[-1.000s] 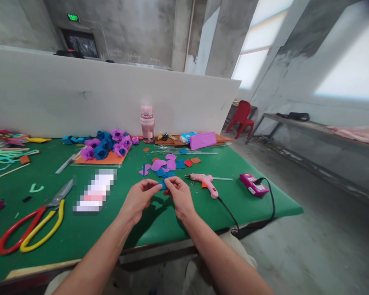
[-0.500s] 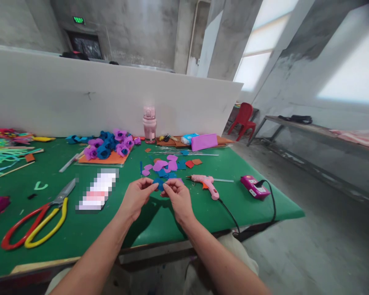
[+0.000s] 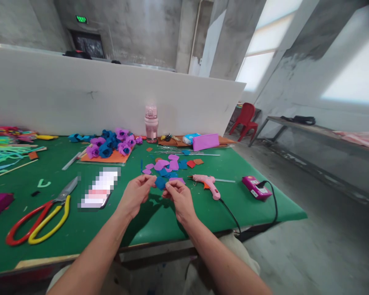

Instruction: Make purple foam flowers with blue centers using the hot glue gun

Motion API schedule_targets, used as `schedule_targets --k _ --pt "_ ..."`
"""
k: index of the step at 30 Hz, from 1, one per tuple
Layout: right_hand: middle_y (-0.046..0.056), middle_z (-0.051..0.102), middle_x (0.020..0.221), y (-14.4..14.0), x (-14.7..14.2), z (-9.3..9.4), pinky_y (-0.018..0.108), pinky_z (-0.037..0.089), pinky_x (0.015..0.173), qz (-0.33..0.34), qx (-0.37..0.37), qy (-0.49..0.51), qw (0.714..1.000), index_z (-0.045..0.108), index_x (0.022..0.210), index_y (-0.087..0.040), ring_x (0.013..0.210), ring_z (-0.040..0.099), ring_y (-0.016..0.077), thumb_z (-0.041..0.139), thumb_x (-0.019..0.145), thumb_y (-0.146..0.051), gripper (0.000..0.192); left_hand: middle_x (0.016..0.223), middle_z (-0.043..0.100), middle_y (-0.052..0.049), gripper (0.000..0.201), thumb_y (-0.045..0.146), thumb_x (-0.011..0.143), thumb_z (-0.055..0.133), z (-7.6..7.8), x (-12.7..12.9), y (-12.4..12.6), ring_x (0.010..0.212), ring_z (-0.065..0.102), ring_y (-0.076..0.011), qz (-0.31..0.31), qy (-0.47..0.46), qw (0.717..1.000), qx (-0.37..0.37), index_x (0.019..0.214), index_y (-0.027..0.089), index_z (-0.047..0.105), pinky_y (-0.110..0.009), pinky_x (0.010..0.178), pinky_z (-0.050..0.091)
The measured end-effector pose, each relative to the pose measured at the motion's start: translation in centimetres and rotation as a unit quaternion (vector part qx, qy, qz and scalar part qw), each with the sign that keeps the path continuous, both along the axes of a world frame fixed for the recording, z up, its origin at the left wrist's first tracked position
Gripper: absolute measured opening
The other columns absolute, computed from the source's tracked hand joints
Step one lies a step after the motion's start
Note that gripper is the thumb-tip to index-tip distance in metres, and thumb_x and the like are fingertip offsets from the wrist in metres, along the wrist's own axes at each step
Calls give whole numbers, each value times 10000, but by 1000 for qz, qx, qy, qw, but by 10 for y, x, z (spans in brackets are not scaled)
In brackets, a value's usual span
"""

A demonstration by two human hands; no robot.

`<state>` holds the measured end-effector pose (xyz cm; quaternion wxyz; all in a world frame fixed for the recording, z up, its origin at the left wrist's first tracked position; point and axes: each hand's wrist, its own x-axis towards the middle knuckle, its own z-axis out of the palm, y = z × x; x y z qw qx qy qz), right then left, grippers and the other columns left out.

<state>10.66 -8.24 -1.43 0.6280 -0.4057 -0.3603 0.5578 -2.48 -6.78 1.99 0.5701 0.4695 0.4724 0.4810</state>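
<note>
Head view. Two hands over the green table (image 3: pixel 178 221). Left hand (image 3: pixel 136 196) and right hand (image 3: pixel 178 198) each pinch, fingers closed, one blue petal (image 3: pixel 160 182) held between them just above the table, near its front edge. One pile of loose purple, blue and red cut pieces (image 3: pixel 169 164) lies just beyond the hands. One pink glue gun (image 3: pixel 206 182) lies right of the hands, with a cord running off the table edge. One pink box (image 3: pixel 255 188) farther right. Two pairs of scissors (image 3: pixel 38 221), red and yellow handles, lie far left. One heap of finished flowers (image 3: pixel 110 143) and one pink bottle (image 3: pixel 151 122) stand by the white board (image 3: pixel 80 98).
</note>
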Motion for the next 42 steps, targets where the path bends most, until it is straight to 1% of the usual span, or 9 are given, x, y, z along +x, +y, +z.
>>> schedule_targets --k 6,8,11,16,18,25,28,35,42 --pt "15 635 645 -24 4 7 265 469 596 4 65 -231 971 611 679 -175 567 565 122 530 793 -342 218 525 490 73 291 366 586 706 2 -4 4 337 269 -8 62 21 997 47 712 149 557 -175 336 168" --pt "40 659 729 -45 11 14 307 465 731 16 141 -376 916 631 637 -187 731 599 161 532 798 -299 220 536 506 68 309 360 561 721 6 -11 5 337 268 -8 35 27 998 37 723 154 558 -176 336 161" --pt "59 569 1176 -68 36 25 349 383 921 49 227 -505 831 637 991 -248 1088 501 193 569 754 -187 254 485 445 85 338 375 538 739 10 -19 6 328 219 -6 -52 49 997 -9 720 156 557 -176 336 118" --pt "45 638 781 -57 133 18 284 436 696 -175 64 -546 817 618 768 -184 716 568 159 507 796 -333 188 525 534 41 296 394 575 688 4 -17 2 342 236 -16 -141 155 977 -32 692 152 562 -181 353 120" --pt "41 633 750 -39 170 7 270 420 613 -199 -26 -577 791 600 772 -175 643 556 158 562 734 -397 229 528 555 23 254 371 578 664 -1 -15 2 363 285 -32 -142 214 966 -15 649 148 566 -183 365 145" --pt "6 625 601 4 186 -2 220 340 517 -16 -135 -670 730 584 655 -167 554 532 125 587 673 -379 212 504 552 13 164 319 551 610 -21 -12 13 501 470 -111 -130 308 941 60 549 158 580 -213 479 320" --pt "-3 584 501 5 178 6 210 342 475 29 -133 -640 757 549 578 -155 477 491 101 587 674 -288 169 506 557 8 145 307 555 602 -26 -12 14 510 482 -118 -132 301 943 61 539 164 585 -218 495 334" --pt "4 594 669 -26 175 25 243 541 565 20 -145 -232 962 595 778 -165 592 575 108 652 697 -288 157 476 552 9 109 266 533 618 -27 -9 13 490 468 -112 -111 276 954 46 508 166 584 -214 483 330" --pt "4 555 635 -40 138 41 169 446 375 155 -214 -2 965 618 851 -137 448 461 64 512 806 -398 285 479 556 7 106 259 557 622 -30 -10 14 482 464 -108 -108 291 949 47 519 165 591 -213 472 318"
